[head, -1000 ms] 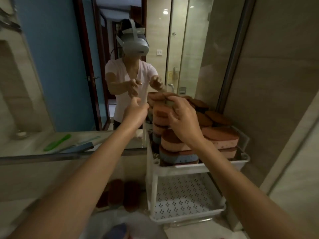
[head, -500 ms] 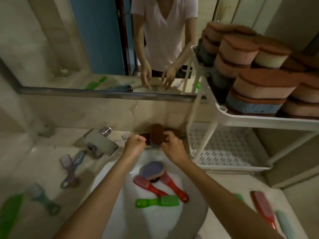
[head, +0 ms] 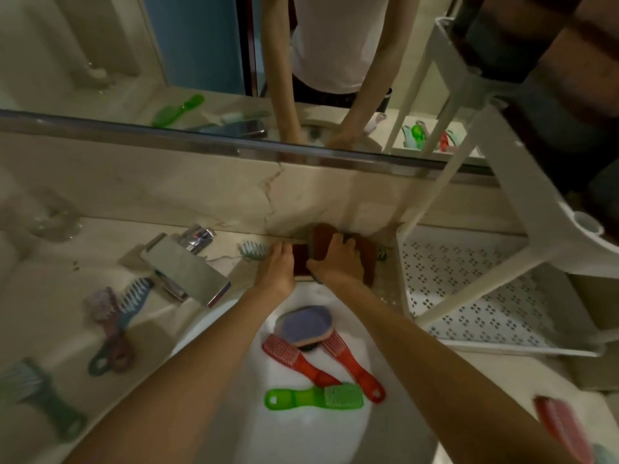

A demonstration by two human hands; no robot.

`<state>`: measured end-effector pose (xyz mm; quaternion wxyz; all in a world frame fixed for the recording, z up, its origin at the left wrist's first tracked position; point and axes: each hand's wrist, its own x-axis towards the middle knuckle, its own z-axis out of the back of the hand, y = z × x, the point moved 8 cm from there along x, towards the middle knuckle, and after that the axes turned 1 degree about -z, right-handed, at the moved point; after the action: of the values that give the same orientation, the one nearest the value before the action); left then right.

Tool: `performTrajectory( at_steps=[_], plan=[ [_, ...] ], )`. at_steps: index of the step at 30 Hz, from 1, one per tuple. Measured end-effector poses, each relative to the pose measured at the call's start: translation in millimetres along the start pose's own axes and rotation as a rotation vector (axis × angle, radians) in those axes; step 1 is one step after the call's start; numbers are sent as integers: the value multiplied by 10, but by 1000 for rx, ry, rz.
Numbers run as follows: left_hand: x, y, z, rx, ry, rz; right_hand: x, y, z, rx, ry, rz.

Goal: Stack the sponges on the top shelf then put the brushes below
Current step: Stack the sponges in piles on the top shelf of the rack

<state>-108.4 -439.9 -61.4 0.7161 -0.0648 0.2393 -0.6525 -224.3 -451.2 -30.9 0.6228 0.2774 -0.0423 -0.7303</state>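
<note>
Brown-topped sponges (head: 367, 254) stand on edge against the wall behind the sink. My right hand (head: 336, 262) grips one of them (head: 320, 241), fingers curled over its top. My left hand (head: 276, 266) rests beside a darker sponge (head: 300, 261), fingers straight against its left side. A purple sponge (head: 306, 326) lies in the sink (head: 294, 426) with two red brushes (head: 294, 361) and a green brush (head: 315, 398). The white rack's lower shelf (head: 469, 296) holds nothing. Stacked sponges (head: 552, 82) fill its top shelf, blurred at the upper right.
A chrome faucet (head: 186, 269) juts over the sink's left side. Several brushes (head: 114, 326) lie on the counter to the left, and a red one (head: 562, 430) at the lower right. The mirror (head: 201, 61) runs above the backsplash.
My view dropped from the top shelf to the sink. Both hands came down from the sponge stack to the sponges behind the sink, and my right hand took hold of one.
</note>
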Motion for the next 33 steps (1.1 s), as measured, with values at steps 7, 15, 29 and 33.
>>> performTrajectory(
  at_steps=[7,15,29,33],
  plan=[
    [61,-127,-51,8,123,-46,-138,-252,374,156,-148,-15],
    [-417,-251,550,15,-93,104,-624,-242,742,154,-273,113],
    [-1533,-1249,2246,-885,-483,-78,-2096,187,2380,369,-694,447],
    [-1664,-1794,2603,-1002,-483,-192,-2342,110,2976,420,-815,499]
  ],
)
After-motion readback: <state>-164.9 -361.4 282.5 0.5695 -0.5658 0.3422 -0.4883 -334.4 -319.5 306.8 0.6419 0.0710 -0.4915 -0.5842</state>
